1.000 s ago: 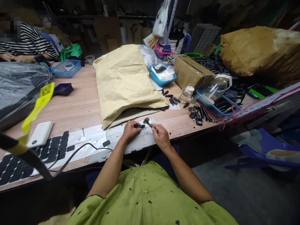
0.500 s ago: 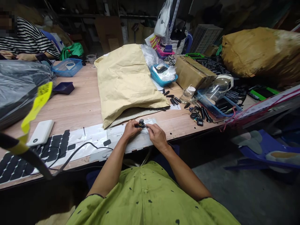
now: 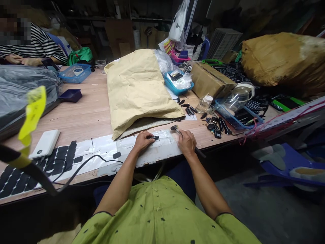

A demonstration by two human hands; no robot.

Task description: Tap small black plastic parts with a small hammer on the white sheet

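At the front edge of the bench my left hand point(image 3: 143, 141) pinches a small dark elongated piece point(image 3: 154, 137), whose exact kind I cannot make out. It rests over a clear plastic-covered white board point(image 3: 162, 149). To the right, my right hand point(image 3: 187, 142) is closed around a small hammer point(image 3: 174, 128). The hammer's dark head points left over the board's right end, and its dark handle sticks out behind the hand, past the bench edge. A gap separates the hammer from the dark piece.
Beyond my hands lies a large tan paper sack point(image 3: 137, 88). Rightward are small black parts point(image 3: 189, 110), a jar point(image 3: 204, 103) and a blue basket point(image 3: 236, 118). Leftward are a white power bank point(image 3: 46, 144), black sheet pieces point(image 3: 58, 156) and a cable point(image 3: 86, 161). A person point(image 3: 38, 44) sits far left.
My right hand has moved right with the hammer, away from the piece in my left hand. The hammer head was over that piece before. My left hand stays nearly in place.
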